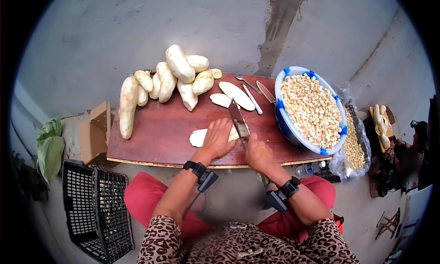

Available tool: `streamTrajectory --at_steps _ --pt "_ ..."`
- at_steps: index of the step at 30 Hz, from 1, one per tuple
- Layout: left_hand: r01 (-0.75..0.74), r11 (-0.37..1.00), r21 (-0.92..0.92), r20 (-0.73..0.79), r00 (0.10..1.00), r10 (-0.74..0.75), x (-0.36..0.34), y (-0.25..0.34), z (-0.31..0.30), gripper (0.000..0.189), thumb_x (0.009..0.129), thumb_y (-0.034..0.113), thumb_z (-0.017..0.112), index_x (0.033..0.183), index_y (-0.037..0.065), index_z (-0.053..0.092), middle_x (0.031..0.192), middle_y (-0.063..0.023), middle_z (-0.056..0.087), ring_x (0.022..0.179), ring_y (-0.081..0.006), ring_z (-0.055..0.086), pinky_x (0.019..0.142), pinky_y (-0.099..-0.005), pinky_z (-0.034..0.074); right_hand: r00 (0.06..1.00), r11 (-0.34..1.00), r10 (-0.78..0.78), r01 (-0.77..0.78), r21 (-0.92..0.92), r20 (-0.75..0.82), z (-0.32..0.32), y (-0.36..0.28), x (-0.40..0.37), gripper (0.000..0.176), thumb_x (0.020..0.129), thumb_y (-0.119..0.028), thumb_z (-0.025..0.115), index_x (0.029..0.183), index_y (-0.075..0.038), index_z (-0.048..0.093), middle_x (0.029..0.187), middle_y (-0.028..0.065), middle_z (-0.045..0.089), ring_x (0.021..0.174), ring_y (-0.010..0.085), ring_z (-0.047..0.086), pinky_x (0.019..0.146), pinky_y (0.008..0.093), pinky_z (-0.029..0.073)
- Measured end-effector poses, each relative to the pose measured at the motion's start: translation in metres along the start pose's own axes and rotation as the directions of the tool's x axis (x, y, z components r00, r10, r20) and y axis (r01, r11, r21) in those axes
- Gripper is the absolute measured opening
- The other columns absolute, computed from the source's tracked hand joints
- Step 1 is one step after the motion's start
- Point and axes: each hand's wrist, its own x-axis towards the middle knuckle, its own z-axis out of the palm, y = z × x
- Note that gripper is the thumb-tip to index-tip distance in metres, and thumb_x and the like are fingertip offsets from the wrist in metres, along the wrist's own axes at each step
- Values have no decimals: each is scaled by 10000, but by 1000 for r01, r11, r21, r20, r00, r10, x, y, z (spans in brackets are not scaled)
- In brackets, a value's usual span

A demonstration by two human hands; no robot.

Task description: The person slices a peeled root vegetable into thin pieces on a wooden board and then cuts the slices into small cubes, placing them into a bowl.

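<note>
So the right hand (259,152) has its grip wrapped tight round the handle of a kitchen knife (239,122), just in from the near edge of the bench (156,131) and a bit right of the middle. The blade points up towards the far edge, leaning slightly left. The left hand (217,138) isn't clenched on anything: its grip is open, palm down, fingers laid over a pale tuber slab (198,137) that's flat on the wood near the middle of the near edge. The slab pokes out on the left, and a bit shows on the right by the blade. Can't tell from this angle whether the blade is touching it.

Two more long tuber slices (236,95) lie further back, just beside a small white-handled knife (252,99). A metal spoon (247,83) is close by, near the far edge.

The back left is a heap of whole peeled tubers (179,65), plus one long peeled tuber (128,107) lying along the left edge. Over at the right end there's a big blue-and-white basin (288,122) piled with pale cubes (311,113). Down on the floor, off the near left corner, sits a black plastic crate (112,209).
</note>
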Motion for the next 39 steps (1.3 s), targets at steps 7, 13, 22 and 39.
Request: streamTrajectory --at_steps 7,13,22,39 --pt "16 1000 -1 -25 1000 -16 -6 -2 -7 740 705 281 754 1292 -27 424 1284 -211 456 1234 -365 408 1067 -444 295 1000 1000 -8 8 15 1 -16 -2 -18 159 844 -27 485 984 32 440 820 311 647 774 463 655 697 530 518" --pt "18 1000 5 -33 999 -18 -3 0 -3 657 702 284 746 1222 -16 479 1215 -182 493 1174 -351 441 1022 -435 326 994 995 -101 101 5 50 -22 -5 -29 165 824 -12 488 975 42 453 807 295 654 762 445 664 681 519 520" --pt "25 999 25 -48 999 -23 -1 -3 3 585 680 267 743 1152 6 518 1153 -155 523 1134 -333 454 995 -427 328 990 992 -89 79 98 105 -4 -11 -7 175 829 -9 501 991 44 463 865 283 665 825 423 671 720 495 525" --pt "16 999 44 10 1000 -17 -10 -7 -10 647 697 333 740 1207 21 492 1213 -159 514 1181 -337 444 1031 -442 302 993 995 -71 64 77 96 -20 -12 -28 200 816 -9 503 1004 54 476 872 296 665 835 422 678 732 489 535"
